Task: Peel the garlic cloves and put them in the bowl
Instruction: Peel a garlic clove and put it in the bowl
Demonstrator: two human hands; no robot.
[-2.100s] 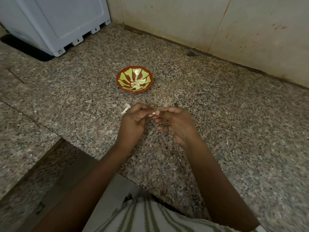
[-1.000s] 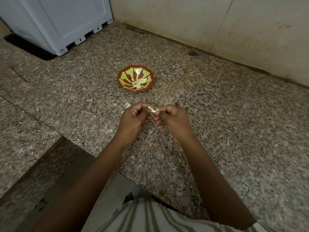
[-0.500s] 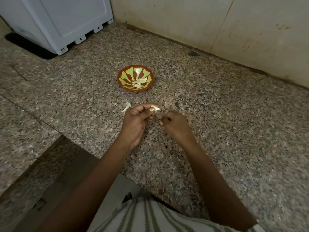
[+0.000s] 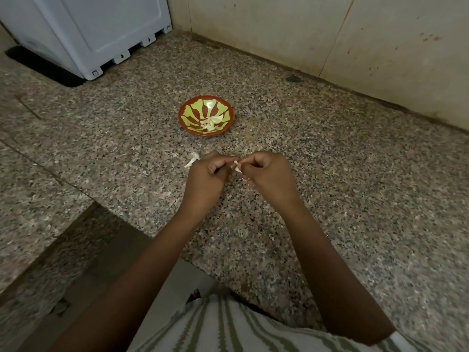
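A small garlic clove [image 4: 236, 166] with white papery skin sits between my two hands above the granite counter. My left hand [image 4: 206, 180] pinches it from the left with curled fingers. My right hand [image 4: 270, 177] pinches its skin from the right, fingers curled too. Beyond the hands stands a small red bowl [image 4: 186, 111] with a green leaf pattern, holding several peeled cloves [image 4: 210, 122]. A loose piece of garlic skin [image 4: 191, 160] lies on the counter just left of my left hand.
A white appliance [image 4: 88, 29] stands at the back left on the speckled granite counter [image 4: 355, 186]. A tiled wall [image 4: 317, 41] closes the back. The counter's front edge drops away at the lower left, near my striped shirt [image 4: 228, 329].
Half a second ago my right hand was apart from the clove, lower and to the right. It has come back up and now pinches the clove's skin again beside my left hand.
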